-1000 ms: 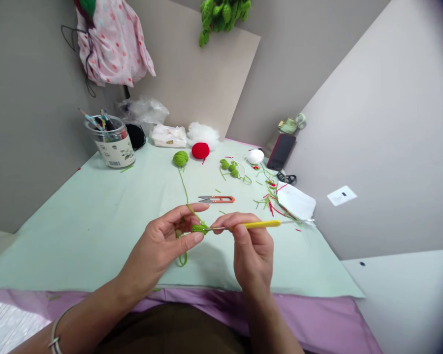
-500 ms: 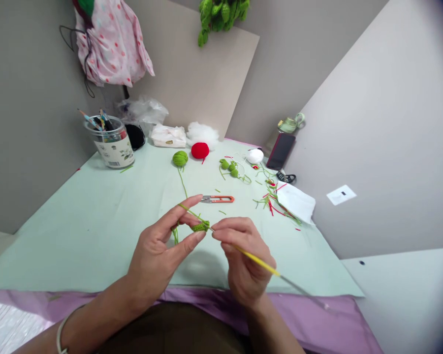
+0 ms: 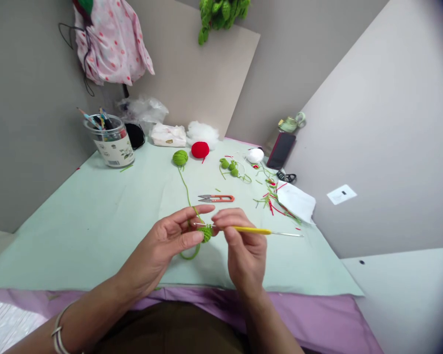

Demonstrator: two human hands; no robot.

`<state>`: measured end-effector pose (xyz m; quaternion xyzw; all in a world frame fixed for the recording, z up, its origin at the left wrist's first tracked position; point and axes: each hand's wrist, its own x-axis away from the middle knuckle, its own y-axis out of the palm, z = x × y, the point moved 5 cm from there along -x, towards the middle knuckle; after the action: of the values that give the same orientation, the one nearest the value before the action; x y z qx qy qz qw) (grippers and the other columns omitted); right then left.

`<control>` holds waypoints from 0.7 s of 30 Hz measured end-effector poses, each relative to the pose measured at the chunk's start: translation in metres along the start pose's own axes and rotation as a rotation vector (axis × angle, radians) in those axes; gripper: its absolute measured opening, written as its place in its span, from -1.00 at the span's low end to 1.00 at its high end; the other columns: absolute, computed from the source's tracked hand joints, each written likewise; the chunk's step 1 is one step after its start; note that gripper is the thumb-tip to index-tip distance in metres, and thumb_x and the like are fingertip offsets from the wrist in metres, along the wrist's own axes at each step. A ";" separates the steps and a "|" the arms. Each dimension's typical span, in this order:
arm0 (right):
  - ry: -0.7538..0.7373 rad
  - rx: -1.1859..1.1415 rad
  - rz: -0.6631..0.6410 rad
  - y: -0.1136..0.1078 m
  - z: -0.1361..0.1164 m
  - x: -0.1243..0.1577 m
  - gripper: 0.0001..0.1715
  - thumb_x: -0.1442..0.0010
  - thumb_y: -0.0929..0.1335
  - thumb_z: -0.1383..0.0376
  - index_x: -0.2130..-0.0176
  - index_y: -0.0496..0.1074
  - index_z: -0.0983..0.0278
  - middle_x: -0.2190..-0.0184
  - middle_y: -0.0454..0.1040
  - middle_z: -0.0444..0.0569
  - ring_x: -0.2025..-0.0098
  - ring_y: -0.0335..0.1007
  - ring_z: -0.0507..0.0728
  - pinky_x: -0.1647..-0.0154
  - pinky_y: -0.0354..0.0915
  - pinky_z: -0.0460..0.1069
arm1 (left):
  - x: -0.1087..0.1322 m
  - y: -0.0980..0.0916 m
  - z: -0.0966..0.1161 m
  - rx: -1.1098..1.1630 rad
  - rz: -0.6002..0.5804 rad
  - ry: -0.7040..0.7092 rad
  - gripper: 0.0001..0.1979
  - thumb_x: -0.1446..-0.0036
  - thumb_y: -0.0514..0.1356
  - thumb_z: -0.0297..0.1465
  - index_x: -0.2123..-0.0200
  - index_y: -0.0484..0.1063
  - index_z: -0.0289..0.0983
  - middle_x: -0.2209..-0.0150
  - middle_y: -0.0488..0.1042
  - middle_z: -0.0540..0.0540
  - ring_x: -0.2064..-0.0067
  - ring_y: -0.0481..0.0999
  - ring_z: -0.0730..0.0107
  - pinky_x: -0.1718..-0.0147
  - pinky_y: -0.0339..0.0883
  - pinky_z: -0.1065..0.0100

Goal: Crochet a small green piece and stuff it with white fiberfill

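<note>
A left hand is pinching a small green crocheted piece between thumb and fingers while the right hand is gripping a yellow-handled hook, its slim shaft crossing the work's upper edge beside the fingertips. A green strand is running over the left forefinger to a green ball well beyond it, and orange-handled snips are lying just past the fingers. Yarn scraps and a white sheet are resting beyond the right fingers, off to their right.
</note>
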<state>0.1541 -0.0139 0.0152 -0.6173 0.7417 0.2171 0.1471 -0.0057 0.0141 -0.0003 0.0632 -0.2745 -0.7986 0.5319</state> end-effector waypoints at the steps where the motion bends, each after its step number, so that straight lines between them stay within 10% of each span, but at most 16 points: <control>1: -0.004 0.004 -0.009 0.002 0.001 0.000 -0.82 -0.42 0.41 0.25 0.17 0.68 0.14 0.24 0.64 0.00 0.22 0.56 0.16 0.27 0.50 0.07 | 0.000 0.001 -0.001 -0.019 0.003 0.002 -0.60 -0.11 0.52 -0.26 -0.05 0.72 -0.05 0.24 0.55 -0.02 0.12 0.45 0.32 0.01 0.32 0.34; 10: -0.250 0.386 -0.051 0.007 -0.002 0.011 -0.68 -0.34 0.46 0.34 -0.01 0.68 -0.03 0.10 0.67 0.02 0.11 0.62 0.24 0.14 0.57 0.18 | -0.006 0.005 -0.016 0.171 -0.001 -0.094 -0.58 -0.10 0.54 -0.27 -0.05 0.71 -0.10 0.19 0.66 -0.04 0.07 0.55 0.30 -0.08 0.33 0.30; 16: 0.038 -0.104 0.034 -0.003 0.005 0.001 -0.78 -0.45 0.38 0.28 0.13 0.68 0.10 0.28 0.61 -0.07 0.39 0.51 0.07 0.34 0.49 0.03 | -0.007 -0.005 -0.008 0.147 0.052 -0.059 -0.63 -0.08 0.53 -0.29 0.01 0.74 -0.13 0.24 0.64 -0.03 0.16 0.52 0.36 -0.02 0.35 0.33; 21: 0.069 -0.022 -0.011 0.003 0.008 -0.002 -0.85 -0.40 0.44 0.23 0.15 0.69 0.14 0.24 0.68 -0.02 0.22 0.56 0.13 0.20 0.49 0.05 | 0.000 -0.002 -0.004 -0.052 0.081 0.054 -0.67 -0.09 0.53 -0.28 0.04 0.75 -0.04 0.27 0.63 -0.02 0.12 0.52 0.27 0.00 0.37 0.28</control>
<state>0.1513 -0.0074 0.0094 -0.6303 0.7404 0.2030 0.1156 -0.0052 0.0131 -0.0048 0.0597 -0.2413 -0.7812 0.5726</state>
